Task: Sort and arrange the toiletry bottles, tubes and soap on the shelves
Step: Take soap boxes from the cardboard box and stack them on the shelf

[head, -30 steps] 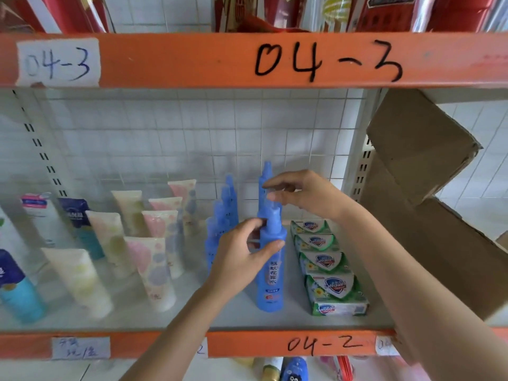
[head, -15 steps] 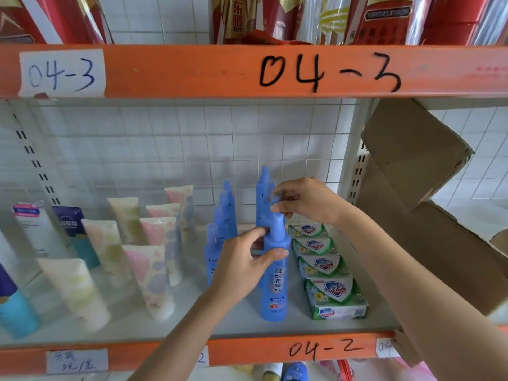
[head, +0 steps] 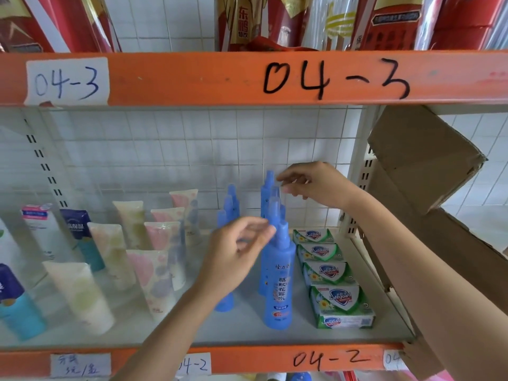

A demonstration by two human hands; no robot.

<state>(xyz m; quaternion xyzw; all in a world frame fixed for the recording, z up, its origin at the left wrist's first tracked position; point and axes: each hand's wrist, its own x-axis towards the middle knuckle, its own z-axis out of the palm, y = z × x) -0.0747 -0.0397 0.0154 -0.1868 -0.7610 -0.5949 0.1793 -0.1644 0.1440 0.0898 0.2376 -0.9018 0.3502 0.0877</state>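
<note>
Reaching into a shelf (head: 247,329) marked 04-2, both hands hover around a row of blue spray bottles standing upright front to back. The left hand (head: 236,257) is blurred, fingers loosely spread beside the neck of the front bottle (head: 277,281), no longer wrapped around it as half a second ago; whether a fingertip touches it cannot be told. The right hand (head: 313,185) is raised by the cap of the rear bottle (head: 268,185), fingers curled, and whether they grip it is unclear. The middle bottles are mostly hidden. A second blue row (head: 229,207) is partly covered by the left hand. Soap boxes (head: 332,276) line up just right of the bottles. Pastel tubes (head: 154,270) stand on the left; further tubes are cut off at the left edge. Torn cardboard (head: 423,160) hangs at right.
</note>
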